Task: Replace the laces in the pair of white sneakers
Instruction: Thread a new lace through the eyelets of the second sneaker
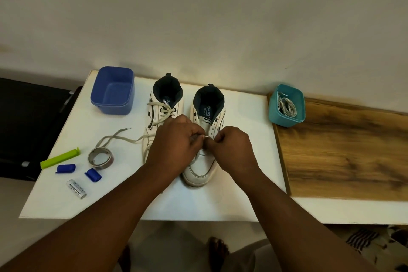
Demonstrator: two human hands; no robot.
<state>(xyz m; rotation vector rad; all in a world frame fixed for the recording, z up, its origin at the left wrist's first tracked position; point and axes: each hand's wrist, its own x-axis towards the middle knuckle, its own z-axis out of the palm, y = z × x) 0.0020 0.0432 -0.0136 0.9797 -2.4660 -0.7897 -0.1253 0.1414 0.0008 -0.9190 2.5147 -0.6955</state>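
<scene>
Two white sneakers stand side by side on the white table [242, 150], toes toward me. The left sneaker [164, 110] is laced with a greyish lace [114, 138] that trails loose onto the table at its left. The right sneaker [203, 168] has open eyelets on top and a white lace [199, 157] running through its lower eyelets. My left hand [174, 146] pinches this lace's tip above the shoe's tongue. My right hand [231, 146] pinches the lace close beside it. A teal tub [287, 106] at the right holds spare white laces [287, 105].
An empty blue tub [112, 91] stands at the table's back left. Near the left front lie a tape roll [101, 158], a green clip [60, 158], two blue caps [65, 168], and a battery [76, 189]. A wooden board [344, 150] adjoins at right.
</scene>
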